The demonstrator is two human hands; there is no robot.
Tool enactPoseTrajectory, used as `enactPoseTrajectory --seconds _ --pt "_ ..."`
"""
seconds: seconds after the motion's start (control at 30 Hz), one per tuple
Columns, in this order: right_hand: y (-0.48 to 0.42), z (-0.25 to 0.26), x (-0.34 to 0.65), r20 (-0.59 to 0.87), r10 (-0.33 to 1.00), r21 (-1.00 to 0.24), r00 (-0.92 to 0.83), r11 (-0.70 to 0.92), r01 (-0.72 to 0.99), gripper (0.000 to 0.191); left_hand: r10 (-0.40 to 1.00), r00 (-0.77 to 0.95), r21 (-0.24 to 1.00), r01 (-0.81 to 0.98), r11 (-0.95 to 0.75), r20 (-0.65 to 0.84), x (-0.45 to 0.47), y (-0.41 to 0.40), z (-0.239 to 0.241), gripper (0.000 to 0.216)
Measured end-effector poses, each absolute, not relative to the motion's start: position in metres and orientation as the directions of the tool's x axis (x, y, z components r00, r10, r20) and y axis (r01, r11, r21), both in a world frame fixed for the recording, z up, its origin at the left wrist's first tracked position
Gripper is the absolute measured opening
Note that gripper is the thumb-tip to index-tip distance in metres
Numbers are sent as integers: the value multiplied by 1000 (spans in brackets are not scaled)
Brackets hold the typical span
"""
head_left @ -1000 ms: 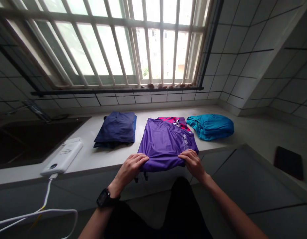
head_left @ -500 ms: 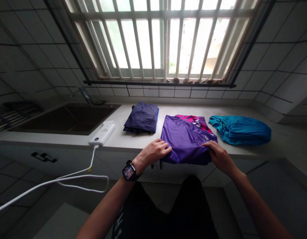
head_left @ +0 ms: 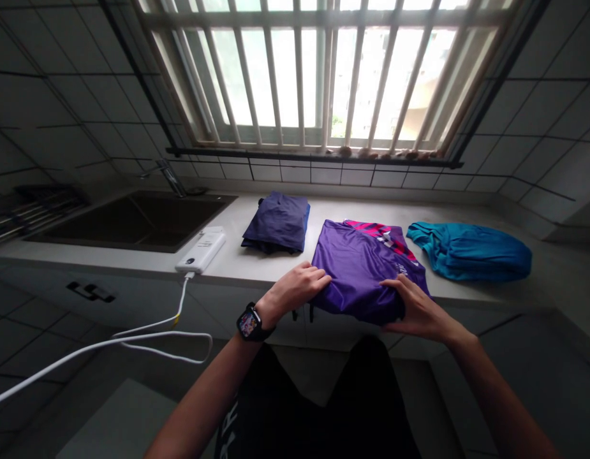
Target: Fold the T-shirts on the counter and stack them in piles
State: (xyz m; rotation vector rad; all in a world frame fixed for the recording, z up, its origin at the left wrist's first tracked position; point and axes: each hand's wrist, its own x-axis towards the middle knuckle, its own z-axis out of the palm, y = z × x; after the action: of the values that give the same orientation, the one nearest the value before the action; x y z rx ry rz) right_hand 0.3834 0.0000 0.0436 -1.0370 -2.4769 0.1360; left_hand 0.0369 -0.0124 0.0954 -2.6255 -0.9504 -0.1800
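A folded purple shirt (head_left: 359, 261) lies on the white counter (head_left: 237, 264), with a pink striped garment (head_left: 376, 231) under its far edge. My left hand (head_left: 297, 290), with a smartwatch on the wrist, grips the shirt's near left corner with curled fingers. My right hand (head_left: 414, 306) holds the near right corner, its fingers under and over the cloth, and that edge is raised off the counter's front.
A folded navy garment (head_left: 278, 223) lies left of the shirt, a teal garment (head_left: 469, 250) lies to the right. A white power bank (head_left: 201, 250) with a white cable (head_left: 132, 338) sits near the dark sink (head_left: 132, 220). A barred window is behind.
The camera swung left and the sink came into view. Both hands stayed on the purple shirt's near edge. My right hand slid under the right corner and lifted it slightly.
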Motion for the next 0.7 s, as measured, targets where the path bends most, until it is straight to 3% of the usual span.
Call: enactPoseTrajectory --seconds 0.1,0.17,0.3,0.43,0.53,0.6,0.7 --pt "4 33 379 451 663 -92 -598 701 708 56 635 733 -157 676 -720 242 35 -13 97 23" --pt "6 29 378 514 640 -79 -571 698 712 50 666 686 1 696 -718 292 32 -14 99 32" --pt "9 44 382 538 652 -324 -534 745 583 51 717 579 382 607 -697 388 23 -18 107 43" --pt "30 79 384 456 758 -631 -467 645 430 42 827 387 613 556 -562 408 21 1 129 40" --pt "69 102 377 393 892 -791 -226 453 411 36 896 160 722 542 -430 413 33 41 147 40" --pt "98 111 369 309 951 -851 -15 284 442 42 927 35 753 572 -326 374 44 71 154 47" --pt "118 113 360 287 936 -806 203 122 579 56 957 -102 708 695 -126 271 58 99 148 67"
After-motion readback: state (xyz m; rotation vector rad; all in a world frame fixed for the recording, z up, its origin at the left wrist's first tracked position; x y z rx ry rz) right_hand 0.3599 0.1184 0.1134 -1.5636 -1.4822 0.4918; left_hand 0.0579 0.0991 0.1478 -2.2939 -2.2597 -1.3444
